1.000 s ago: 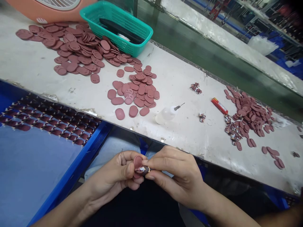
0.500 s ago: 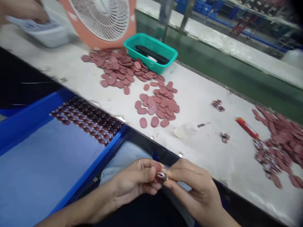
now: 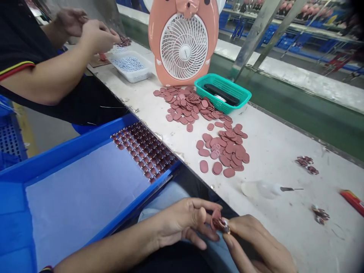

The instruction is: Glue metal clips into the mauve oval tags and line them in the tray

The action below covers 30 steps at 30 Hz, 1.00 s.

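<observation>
My left hand (image 3: 184,222) and my right hand (image 3: 256,242) meet low in the view, just below the white bench (image 3: 284,151). My left fingers hold a pink rubbery oval disc (image 3: 216,216) on edge. My right thumb and fingers pinch a small dark patterned piece (image 3: 221,225) against it. The fingers hide part of both. Loose pink discs (image 3: 224,151) lie in scattered heaps on the bench, beyond my hands and out of their reach.
A blue tray (image 3: 71,189) lined with pale cloth holds rows of finished pieces (image 3: 145,151). On the bench stand a glue bottle (image 3: 261,189), a red lighter (image 3: 352,203), a teal basket (image 3: 222,93) and a pink fan (image 3: 183,47). A co-worker's hands (image 3: 98,36) work at far left.
My head has turned left, so the bench contents slid right and the fan and co-worker came into view. My hands keep the same hold on the disc and patterned piece.
</observation>
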### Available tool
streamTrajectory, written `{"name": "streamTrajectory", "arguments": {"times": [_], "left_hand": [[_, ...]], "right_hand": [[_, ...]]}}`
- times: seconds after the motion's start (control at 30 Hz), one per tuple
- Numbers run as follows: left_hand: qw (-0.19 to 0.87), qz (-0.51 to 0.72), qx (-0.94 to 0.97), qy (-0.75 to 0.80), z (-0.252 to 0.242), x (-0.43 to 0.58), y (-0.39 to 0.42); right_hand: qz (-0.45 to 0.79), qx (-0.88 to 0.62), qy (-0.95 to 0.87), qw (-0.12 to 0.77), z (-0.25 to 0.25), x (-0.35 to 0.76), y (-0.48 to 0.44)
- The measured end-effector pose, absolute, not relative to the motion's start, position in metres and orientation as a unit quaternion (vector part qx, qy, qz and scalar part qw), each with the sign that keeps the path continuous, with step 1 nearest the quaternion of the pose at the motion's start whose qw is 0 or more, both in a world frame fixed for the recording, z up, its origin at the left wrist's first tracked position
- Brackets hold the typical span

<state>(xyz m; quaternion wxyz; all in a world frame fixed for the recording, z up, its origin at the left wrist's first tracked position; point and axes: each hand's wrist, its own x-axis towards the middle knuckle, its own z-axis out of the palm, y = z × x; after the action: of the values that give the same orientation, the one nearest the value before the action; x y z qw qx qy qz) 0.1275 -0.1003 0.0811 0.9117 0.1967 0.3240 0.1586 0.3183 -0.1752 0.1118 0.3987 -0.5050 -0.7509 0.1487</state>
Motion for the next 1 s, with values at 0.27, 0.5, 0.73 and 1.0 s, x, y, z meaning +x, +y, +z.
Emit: {"name": "streamTrajectory", "arguments": {"times": [0.27,0.5,0.73,1.0], "left_hand": [[0.729,0.354,0.368,0.455,0.085,0.114,-0.102],[0.684,0.355,0.404,0.493,0.082,0.107,-0.098],[0.555,0.371,0.423,0.613,0.064,0.057,-0.069],[0.307,0.292,0.520,0.741,0.045,-0.074,0.025]], "right_hand": [[-0.081,-0.508,-0.729,0.452,0.077,0.269,-0.158],[-0.078,-0.485,-0.747,0.447,0.073,0.254,-0.138],[-0.106,-0.471,-0.764,0.428,0.082,0.248,-0.144],[-0.065,-0.515,-0.765,0.380,0.060,0.278,-0.171]]}}
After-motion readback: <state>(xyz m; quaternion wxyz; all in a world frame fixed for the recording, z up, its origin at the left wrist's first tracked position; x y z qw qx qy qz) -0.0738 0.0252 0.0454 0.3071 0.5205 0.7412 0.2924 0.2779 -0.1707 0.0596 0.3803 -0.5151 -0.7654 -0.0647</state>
